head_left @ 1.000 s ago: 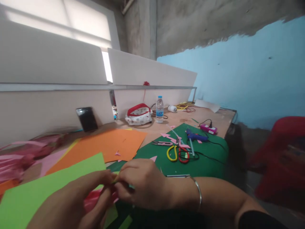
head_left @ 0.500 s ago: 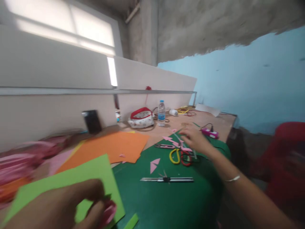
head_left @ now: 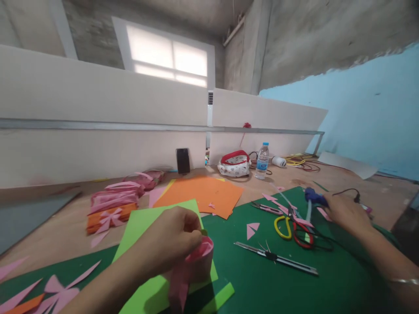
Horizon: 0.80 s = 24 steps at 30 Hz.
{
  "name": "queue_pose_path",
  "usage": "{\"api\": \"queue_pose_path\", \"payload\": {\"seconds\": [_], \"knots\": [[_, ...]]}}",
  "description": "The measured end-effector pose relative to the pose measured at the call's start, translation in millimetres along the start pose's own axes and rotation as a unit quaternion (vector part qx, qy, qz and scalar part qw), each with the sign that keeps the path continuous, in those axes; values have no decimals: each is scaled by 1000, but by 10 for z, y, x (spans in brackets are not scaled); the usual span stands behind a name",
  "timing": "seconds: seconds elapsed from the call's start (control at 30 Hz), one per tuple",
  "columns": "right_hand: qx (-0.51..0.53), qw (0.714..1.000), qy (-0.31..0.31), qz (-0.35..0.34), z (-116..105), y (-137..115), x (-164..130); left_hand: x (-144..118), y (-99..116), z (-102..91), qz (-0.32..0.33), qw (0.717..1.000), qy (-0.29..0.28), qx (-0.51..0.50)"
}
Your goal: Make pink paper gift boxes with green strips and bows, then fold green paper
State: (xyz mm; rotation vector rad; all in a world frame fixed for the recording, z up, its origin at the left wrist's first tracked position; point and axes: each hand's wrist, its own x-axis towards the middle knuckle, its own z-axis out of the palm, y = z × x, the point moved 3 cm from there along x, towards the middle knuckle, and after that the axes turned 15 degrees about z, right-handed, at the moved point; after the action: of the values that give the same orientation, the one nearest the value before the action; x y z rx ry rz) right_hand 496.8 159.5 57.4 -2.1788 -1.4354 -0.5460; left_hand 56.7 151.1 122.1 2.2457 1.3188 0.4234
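Pinched in my left hand [head_left: 172, 237] is a pink paper loop [head_left: 202, 264], with a strip hanging down over the light green sheets [head_left: 160, 218]. A bit of green shows at my fingertips. Over on the right, my right hand [head_left: 348, 216] is closed round a blue glue gun [head_left: 314, 196]; a translucent stick extends from it. Just left of that hand lie scissors [head_left: 283, 229] with one yellow and one red handle, among pink paper scraps [head_left: 252, 230]. A cutter knife [head_left: 278, 258] rests on the green cutting mat [head_left: 262, 288] between my hands.
Orange paper [head_left: 203, 192] and pink folded bundles [head_left: 114, 196] lie left of centre. At the back stand a phone [head_left: 182, 160], a red-and-white pouch [head_left: 235, 164] and a water bottle [head_left: 262, 161]. White panels [head_left: 98, 152] border the table; a paper bow [head_left: 60, 294] lies front left.
The view has swung left. My right hand, empty-looking before, now holds the glue gun. My left hand still holds the pink paper loop, which shows more fully.
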Motion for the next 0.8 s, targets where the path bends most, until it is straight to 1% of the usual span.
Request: {"api": "queue_pose_path", "payload": {"seconds": [0.03,0.07,0.13,0.17,0.2,0.23,0.27,0.3,0.33,0.37,0.43,0.5,0.67,0.8], "knots": [[-13,1000,-11,-11,-58,-98,-11,1,7,-3,0,1000,-2,-8],[4,1000,-20,-22,-130,-223,-45,1,16,-9,-2,1000,-5,-10],[49,996,-41,-59,-286,-555,-192,2,32,-21,-8,1000,-10,0],[123,987,-72,-78,-364,-750,-300,4,33,-25,-11,1000,-12,9],[199,968,-103,-115,-445,-962,-426,6,31,-25,-12,1000,-14,18],[257,942,-128,-174,-530,-1183,-567,8,24,-21,-11,1000,-16,24],[299,916,-138,-230,-616,-1388,-707,11,15,-14,-5,999,-18,26],[320,896,-155,-266,-683,-1565,-835,13,5,-5,1,999,-21,25],[327,887,-177,-274,-726,-1709,-939,13,-4,3,7,999,-22,25],[332,884,-186,-272,-760,-1819,-1022,12,-11,9,11,999,-22,24],[335,882,-188,-273,-791,-1957,-1134,5,-15,15,9,1000,-20,20],[332,882,-175,-286,-785,-2013,-1190,-5,2,8,-1,1000,-16,22],[313,882,-145,-320,-731,-2027,-1230,-16,78,-14,-12,999,-18,35],[306,882,-124,-337,-730,-2044,-1268,-9,86,-10,-22,999,-19,27]]}}
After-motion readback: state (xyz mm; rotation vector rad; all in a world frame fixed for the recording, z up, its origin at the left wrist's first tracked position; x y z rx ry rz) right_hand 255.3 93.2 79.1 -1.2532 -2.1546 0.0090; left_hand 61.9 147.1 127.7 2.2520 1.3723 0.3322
